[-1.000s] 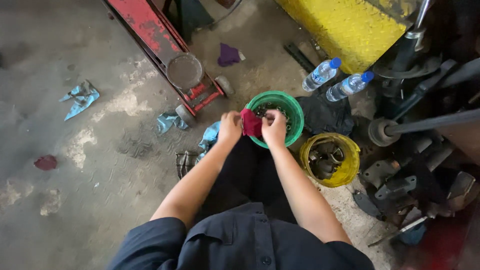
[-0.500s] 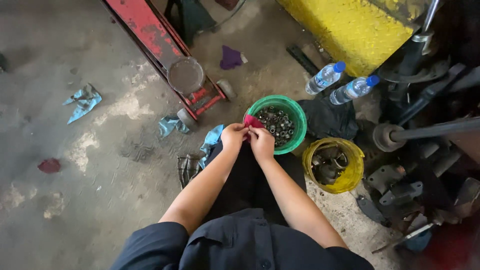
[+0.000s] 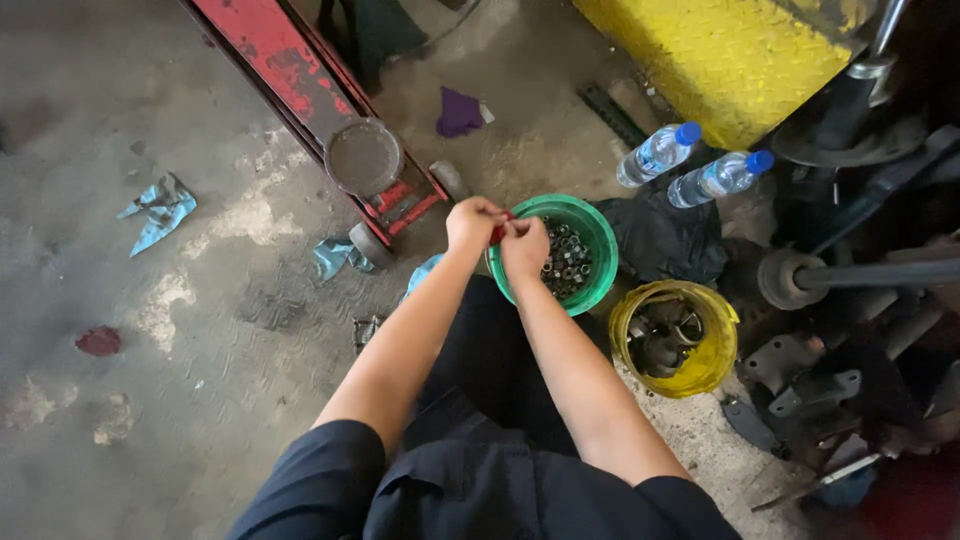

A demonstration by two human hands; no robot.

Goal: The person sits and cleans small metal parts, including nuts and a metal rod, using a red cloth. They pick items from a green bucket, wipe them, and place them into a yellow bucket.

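My left hand [image 3: 471, 221] and my right hand [image 3: 524, 247] are pressed together at the near rim of a green bucket [image 3: 598, 238] full of metal nuts [image 3: 563, 262]. Both are closed on a small dark red rag [image 3: 498, 231], of which only a sliver shows between the fingers. Whether a part is wrapped inside the rag is hidden. My bare forearms reach out from dark sleeves over my dark trousers.
A yellow bucket [image 3: 713, 353] of metal parts stands right of the green one. A red floor jack [image 3: 330, 115] lies ahead on the left, two water bottles [image 3: 690, 165] by a yellow block [image 3: 730, 50], dark machine parts [image 3: 850, 300] at right. Rags [image 3: 160, 207] litter the concrete floor.
My hands have drawn together and shifted left to the bucket's near rim. The red rag, spread between them before, is now bunched up and almost hidden.
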